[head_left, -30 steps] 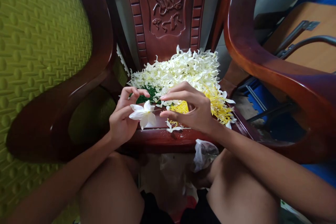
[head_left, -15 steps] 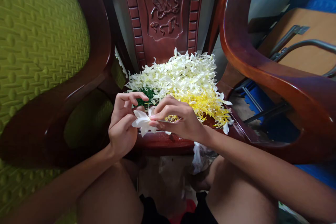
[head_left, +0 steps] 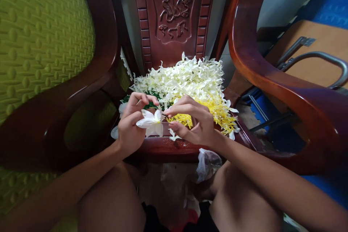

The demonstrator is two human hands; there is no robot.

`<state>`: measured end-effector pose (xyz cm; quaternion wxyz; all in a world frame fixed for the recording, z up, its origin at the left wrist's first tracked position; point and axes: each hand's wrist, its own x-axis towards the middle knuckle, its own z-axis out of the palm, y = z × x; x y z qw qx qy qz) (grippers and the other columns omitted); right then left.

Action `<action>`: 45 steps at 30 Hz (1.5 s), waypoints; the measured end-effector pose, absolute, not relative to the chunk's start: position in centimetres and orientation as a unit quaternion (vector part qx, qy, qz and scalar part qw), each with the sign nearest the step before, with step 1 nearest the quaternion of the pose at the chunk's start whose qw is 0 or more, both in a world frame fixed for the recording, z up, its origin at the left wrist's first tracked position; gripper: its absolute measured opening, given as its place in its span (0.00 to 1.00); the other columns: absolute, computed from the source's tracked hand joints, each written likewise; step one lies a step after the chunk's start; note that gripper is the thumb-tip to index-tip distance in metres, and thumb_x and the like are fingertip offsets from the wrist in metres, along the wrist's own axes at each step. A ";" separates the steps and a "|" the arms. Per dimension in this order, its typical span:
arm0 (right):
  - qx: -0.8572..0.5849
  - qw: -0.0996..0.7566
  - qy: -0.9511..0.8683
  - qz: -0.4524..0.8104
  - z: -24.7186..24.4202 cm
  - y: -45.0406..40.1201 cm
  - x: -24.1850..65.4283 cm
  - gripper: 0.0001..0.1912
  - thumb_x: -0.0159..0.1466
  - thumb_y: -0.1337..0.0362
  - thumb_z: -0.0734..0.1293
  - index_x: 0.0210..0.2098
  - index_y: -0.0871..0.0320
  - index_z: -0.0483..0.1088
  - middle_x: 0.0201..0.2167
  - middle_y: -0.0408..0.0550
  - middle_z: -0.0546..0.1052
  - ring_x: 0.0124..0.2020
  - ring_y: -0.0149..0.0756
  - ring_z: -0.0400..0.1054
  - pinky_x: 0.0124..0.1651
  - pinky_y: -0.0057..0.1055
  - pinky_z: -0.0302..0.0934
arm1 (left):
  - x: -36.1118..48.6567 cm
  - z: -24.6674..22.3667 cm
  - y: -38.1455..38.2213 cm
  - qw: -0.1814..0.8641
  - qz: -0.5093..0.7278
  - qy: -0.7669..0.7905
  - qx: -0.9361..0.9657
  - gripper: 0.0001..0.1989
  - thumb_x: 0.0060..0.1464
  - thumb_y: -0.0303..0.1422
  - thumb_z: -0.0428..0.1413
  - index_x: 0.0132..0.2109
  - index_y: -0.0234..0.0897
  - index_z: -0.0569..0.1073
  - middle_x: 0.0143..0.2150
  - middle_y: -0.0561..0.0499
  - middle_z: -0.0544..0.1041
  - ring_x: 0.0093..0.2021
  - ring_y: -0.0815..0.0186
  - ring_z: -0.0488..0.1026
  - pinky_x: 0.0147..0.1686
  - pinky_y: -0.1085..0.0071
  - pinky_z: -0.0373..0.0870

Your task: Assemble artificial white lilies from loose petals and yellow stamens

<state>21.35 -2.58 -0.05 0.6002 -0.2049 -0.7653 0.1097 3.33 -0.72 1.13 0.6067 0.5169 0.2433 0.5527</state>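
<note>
My left hand [head_left: 132, 121] holds a white flower [head_left: 154, 123] with a yellowish centre, its petals spread and facing up toward me. The part of the flower in my fingers is hidden. Just to the right of the petals is my right hand [head_left: 193, 119], its thumb and index finger apart with nothing visible between them. Beyond both hands, a heap of white petals [head_left: 190, 74] covers the chair seat. In front of that heap lie yellow stamen pieces [head_left: 223, 110], partly behind my right hand. Dark green pieces [head_left: 152, 96] show behind my left fingers.
A carved wooden chair back [head_left: 175, 14] rises behind the heap, with curved armrests [head_left: 261, 61] on both sides. One loose white flower [head_left: 174, 135] lies at the seat's front edge. A clear plastic bag [head_left: 205, 163] hangs below. A folded table [head_left: 312, 50] stands at right.
My right thumb and index finger have come off the flower's centre and moved slightly right, parting. The flower stays in my left hand. The view has shifted a little.
</note>
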 end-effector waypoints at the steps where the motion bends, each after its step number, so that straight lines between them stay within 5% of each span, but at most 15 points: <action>1: -0.205 0.597 -0.768 0.105 0.0 -2.6 21.5 0.10 0.65 0.65 0.71 0.46 0.55 0.74 0.34 0.48 0.80 0.36 0.36 0.73 0.41 0.36 0.69 | 3.3 1.1 -0.7 0.622 0.546 0.244 0.506 0.12 0.38 0.23 0.52 0.34 0.39 0.64 0.35 0.52 0.73 0.26 0.69 0.69 0.25 0.72 0.65; 6: -0.200 0.587 -0.780 0.077 -0.7 -2.5 21.0 0.13 0.62 0.63 0.74 0.46 0.54 0.74 0.33 0.45 0.80 0.34 0.34 0.73 0.41 0.35 0.69 | 3.5 0.9 -0.4 0.647 0.527 0.254 0.489 0.12 0.37 0.23 0.52 0.33 0.38 0.65 0.35 0.50 0.73 0.29 0.68 0.70 0.27 0.72 0.66; 12: -0.234 0.591 -0.769 0.074 -1.4 -2.3 20.1 0.04 0.66 0.68 0.70 0.41 0.54 0.74 0.33 0.44 0.80 0.34 0.32 0.73 0.40 0.32 0.68 | 3.6 0.3 -0.1 0.599 0.531 0.252 0.544 0.07 0.38 0.24 0.53 0.29 0.37 0.68 0.33 0.49 0.72 0.34 0.65 0.68 0.31 0.71 0.67; 16: -0.258 0.595 -0.760 0.045 -1.3 -2.2 20.6 0.05 0.65 0.68 0.72 0.41 0.55 0.74 0.34 0.45 0.80 0.37 0.33 0.73 0.41 0.32 0.68 | 3.7 0.2 -0.1 0.591 0.546 0.261 0.533 0.03 0.46 0.28 0.55 0.31 0.37 0.73 0.36 0.48 0.72 0.35 0.65 0.67 0.33 0.71 0.67; 24: -0.261 0.586 -0.766 0.041 -1.4 -2.0 21.6 0.07 0.64 0.69 0.72 0.42 0.55 0.75 0.36 0.46 0.79 0.39 0.33 0.73 0.43 0.33 0.68 | 3.9 0.2 0.3 0.624 0.489 0.307 0.526 0.18 0.57 0.47 0.56 0.30 0.37 0.72 0.27 0.51 0.68 0.27 0.67 0.63 0.27 0.70 0.63; 35: -0.279 0.597 -0.742 0.123 -1.2 -2.1 21.2 0.02 0.65 0.66 0.72 0.38 0.56 0.75 0.35 0.45 0.78 0.38 0.33 0.73 0.42 0.34 0.69 | 3.6 0.2 -0.3 0.604 0.495 0.289 0.553 0.09 0.56 0.34 0.57 0.29 0.36 0.74 0.31 0.52 0.68 0.30 0.69 0.64 0.27 0.72 0.61; 40: -0.276 0.600 -0.731 0.170 -1.5 -2.2 21.0 0.03 0.65 0.66 0.71 0.37 0.57 0.73 0.35 0.45 0.78 0.39 0.32 0.73 0.43 0.34 0.69 | 3.2 -0.1 -0.4 0.593 0.494 0.282 0.571 0.11 0.60 0.34 0.55 0.30 0.36 0.74 0.32 0.51 0.68 0.32 0.68 0.62 0.29 0.73 0.61; 45: -0.247 0.594 -0.760 0.086 -1.8 -1.9 21.5 0.09 0.62 0.65 0.74 0.42 0.56 0.74 0.37 0.46 0.79 0.40 0.33 0.73 0.44 0.34 0.69 | 3.5 0.2 -0.5 0.604 0.475 0.316 0.556 0.13 0.59 0.36 0.56 0.29 0.35 0.74 0.29 0.52 0.66 0.29 0.69 0.60 0.28 0.72 0.59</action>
